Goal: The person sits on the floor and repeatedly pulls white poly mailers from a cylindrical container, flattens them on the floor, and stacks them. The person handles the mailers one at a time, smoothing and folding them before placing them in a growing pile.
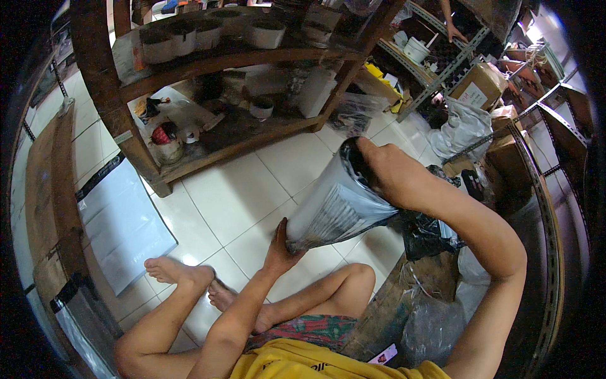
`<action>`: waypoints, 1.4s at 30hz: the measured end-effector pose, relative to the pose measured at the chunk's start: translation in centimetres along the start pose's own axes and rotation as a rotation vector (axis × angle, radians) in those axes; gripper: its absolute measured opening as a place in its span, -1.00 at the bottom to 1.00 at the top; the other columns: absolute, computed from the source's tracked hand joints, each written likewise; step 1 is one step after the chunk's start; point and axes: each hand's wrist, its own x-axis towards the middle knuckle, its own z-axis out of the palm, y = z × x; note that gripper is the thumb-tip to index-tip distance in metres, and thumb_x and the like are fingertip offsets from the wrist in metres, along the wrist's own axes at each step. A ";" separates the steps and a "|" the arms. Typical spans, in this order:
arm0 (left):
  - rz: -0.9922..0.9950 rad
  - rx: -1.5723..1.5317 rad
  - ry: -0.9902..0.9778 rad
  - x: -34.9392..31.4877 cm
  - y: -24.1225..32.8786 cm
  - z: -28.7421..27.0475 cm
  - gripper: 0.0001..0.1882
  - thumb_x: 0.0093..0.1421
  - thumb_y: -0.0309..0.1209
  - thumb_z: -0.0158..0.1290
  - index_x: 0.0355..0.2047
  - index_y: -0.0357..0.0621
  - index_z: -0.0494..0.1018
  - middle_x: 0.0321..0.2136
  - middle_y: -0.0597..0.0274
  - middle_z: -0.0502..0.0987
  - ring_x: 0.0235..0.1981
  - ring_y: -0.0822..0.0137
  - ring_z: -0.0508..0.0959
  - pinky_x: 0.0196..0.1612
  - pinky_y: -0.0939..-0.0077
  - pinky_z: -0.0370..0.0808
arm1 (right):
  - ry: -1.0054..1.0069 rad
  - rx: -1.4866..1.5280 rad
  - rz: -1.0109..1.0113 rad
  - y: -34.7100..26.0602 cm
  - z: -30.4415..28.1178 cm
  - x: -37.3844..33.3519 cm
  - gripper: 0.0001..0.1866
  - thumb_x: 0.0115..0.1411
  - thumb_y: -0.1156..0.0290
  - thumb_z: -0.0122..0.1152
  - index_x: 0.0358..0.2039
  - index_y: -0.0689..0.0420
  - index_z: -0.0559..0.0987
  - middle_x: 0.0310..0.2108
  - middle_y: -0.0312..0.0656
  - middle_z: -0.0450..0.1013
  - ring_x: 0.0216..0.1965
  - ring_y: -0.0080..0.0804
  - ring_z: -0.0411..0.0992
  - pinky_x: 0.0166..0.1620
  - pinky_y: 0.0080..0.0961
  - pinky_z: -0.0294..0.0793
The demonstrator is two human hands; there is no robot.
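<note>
A silvery-grey plastic bag point(328, 205) with a black lining is held up slantwise in front of me, filled out into a rounded shape. My right hand point(392, 175) grips its upper end at the black edge; part of its fingers is hidden there. At the lower end, my left hand point(283, 251) holds the bottom corner, fingers against the plastic. What the bag contains is hidden. Flat on the tiles to the left lies a white plastic sheet or bag point(123, 221) with a black edge.
A wooden shelf point(246, 136) with several pots stands ahead. Black plastic packaging point(423, 237) and clear bags point(435, 328) lie at my right, by a metal rack point(543, 252). Cardboard boxes point(478, 88) sit behind. Another person's hand point(453, 30) shows at top right. A phone point(383, 355) lies beside me.
</note>
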 end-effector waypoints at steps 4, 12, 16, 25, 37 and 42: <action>0.039 0.063 0.035 0.1 0.1 0.4 0.21 -0.06 -0.11 0.42 0.36 -0.41 -0.10 0.28 -0.34 0.14 0.23 -0.16 0.34 0.22 0.16 0.40 | 0.073 -0.040 -0.147 1.0 0.3 1.0 -0.47 0.04 0.61 0.15 0.04 0.31 0.24 -0.32 0.27 0.53 -0.22 0.27 0.53 -0.19 0.04 0.56; 0.012 -0.016 0.046 -0.1 0.8 0.0 0.16 -0.03 -0.11 0.39 0.35 -0.43 -0.07 0.28 -0.38 0.14 0.27 -0.24 0.25 0.27 0.08 0.33 | -0.015 0.010 -0.309 1.0 -0.5 1.8 -0.39 -0.01 0.62 0.20 0.10 0.25 0.26 -0.16 0.18 0.49 -0.10 0.22 0.49 -0.06 0.00 0.50; 0.040 0.018 0.074 -0.3 0.6 0.4 0.13 0.00 -0.12 0.37 0.34 -0.45 -0.06 0.29 -0.40 0.13 0.29 -0.29 0.22 0.30 0.04 0.28 | 0.112 0.097 -0.577 1.9 -0.1 2.1 -0.45 -0.02 0.59 0.23 0.04 0.23 0.35 -0.13 0.13 0.47 -0.03 0.17 0.45 0.00 -0.03 0.47; -0.004 0.019 0.036 -0.2 0.2 0.3 0.22 -0.05 -0.06 0.41 0.36 -0.42 -0.12 0.30 -0.33 0.10 0.31 -0.18 0.21 0.32 0.13 0.26 | 0.049 0.002 -0.366 1.1 -0.2 2.5 -0.41 0.04 0.55 0.22 0.11 0.19 0.26 -0.10 0.15 0.47 -0.02 0.17 0.45 -0.01 -0.03 0.47; -0.018 0.005 -0.033 -0.5 0.3 0.8 0.13 0.02 -0.10 0.33 0.36 -0.42 -0.11 0.33 -0.34 0.05 0.36 -0.23 0.11 0.37 0.10 0.17 | 0.463 0.198 -0.244 2.5 -0.1 -0.1 -0.75 0.08 0.44 0.32 -0.21 0.20 0.58 -0.24 0.04 0.50 -0.16 0.09 0.47 -0.09 -0.16 0.47; -0.007 0.016 -0.020 -0.7 -0.3 1.0 0.11 0.04 -0.11 0.32 0.36 -0.43 -0.10 0.34 -0.35 0.05 0.37 -0.22 0.09 0.38 0.11 0.15 | 0.528 0.115 -0.270 2.5 0.8 0.2 -0.78 0.07 0.53 0.35 -0.23 0.22 0.60 -0.30 -0.03 0.49 -0.23 -0.04 0.49 -0.16 -0.29 0.47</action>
